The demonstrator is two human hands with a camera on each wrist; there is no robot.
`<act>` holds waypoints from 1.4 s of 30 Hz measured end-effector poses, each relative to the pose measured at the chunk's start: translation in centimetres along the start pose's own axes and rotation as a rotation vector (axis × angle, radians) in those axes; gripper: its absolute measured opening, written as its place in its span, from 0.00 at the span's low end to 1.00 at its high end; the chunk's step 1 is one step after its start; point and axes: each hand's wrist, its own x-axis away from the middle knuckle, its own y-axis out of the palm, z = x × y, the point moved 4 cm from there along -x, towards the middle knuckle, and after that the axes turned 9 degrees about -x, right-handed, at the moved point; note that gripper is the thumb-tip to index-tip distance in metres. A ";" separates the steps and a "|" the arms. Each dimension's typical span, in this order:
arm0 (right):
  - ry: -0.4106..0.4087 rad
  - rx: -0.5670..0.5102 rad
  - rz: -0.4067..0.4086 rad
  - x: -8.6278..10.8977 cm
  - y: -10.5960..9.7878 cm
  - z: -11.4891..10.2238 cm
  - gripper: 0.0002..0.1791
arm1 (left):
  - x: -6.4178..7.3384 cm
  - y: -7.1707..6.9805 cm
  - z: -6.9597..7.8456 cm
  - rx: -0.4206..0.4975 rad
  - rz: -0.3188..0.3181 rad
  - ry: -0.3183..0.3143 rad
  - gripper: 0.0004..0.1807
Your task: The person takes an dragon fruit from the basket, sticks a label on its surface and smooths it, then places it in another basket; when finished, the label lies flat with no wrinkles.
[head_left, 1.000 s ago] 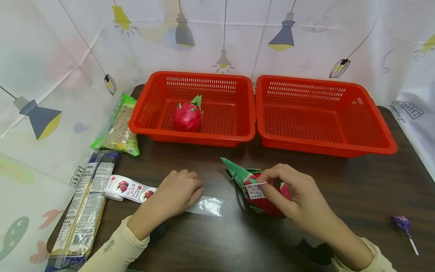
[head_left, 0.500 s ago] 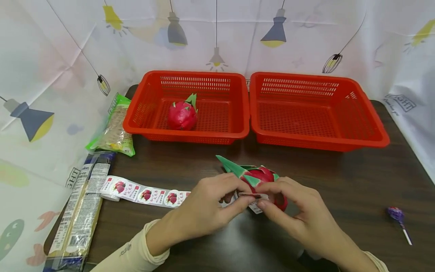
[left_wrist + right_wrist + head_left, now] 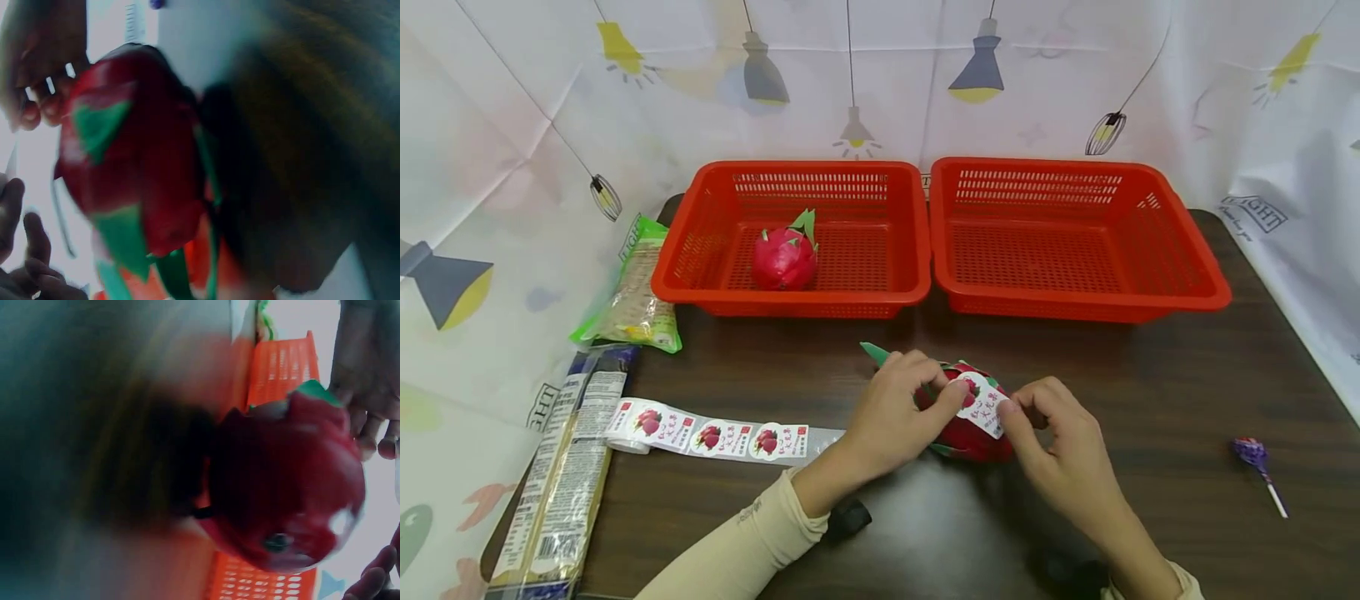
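Note:
A white sticker (image 3: pixel 983 407) printed with red fruit and lettering is stretched between my two hands, over a dragon fruit (image 3: pixel 973 443) on the dark table. My left hand (image 3: pixel 897 408) pinches its left edge, and my right hand (image 3: pixel 1063 446) pinches the right edge. Whether the sticker touches the fruit I cannot tell. The fruit's green leaf tip (image 3: pixel 874 353) pokes out beyond the left hand. In the left wrist view the red fruit (image 3: pixel 144 175) with green scales is large and blurred; the right wrist view shows its rounded side (image 3: pixel 287 481).
A strip of stickers (image 3: pixel 722 439) unrolls leftward. Two red baskets stand behind: the left basket (image 3: pixel 790 306) holds another dragon fruit (image 3: pixel 784 260), and the right basket (image 3: pixel 1075 307) sits beside it. Packets (image 3: pixel 568 475) and a green-edged bag (image 3: pixel 638 296) lie left, a lollipop (image 3: pixel 1251 452) right.
My left hand has left the sticker strip and come right to the sticker that my right hand held. The sticker now lies face up, spread between both hands. The head view has shifted slightly.

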 end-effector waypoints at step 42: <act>0.168 0.033 -0.131 1.0 0.0 2.4 0.11 | 0.3 2.6 1.4 -0.577 0.153 0.374 0.22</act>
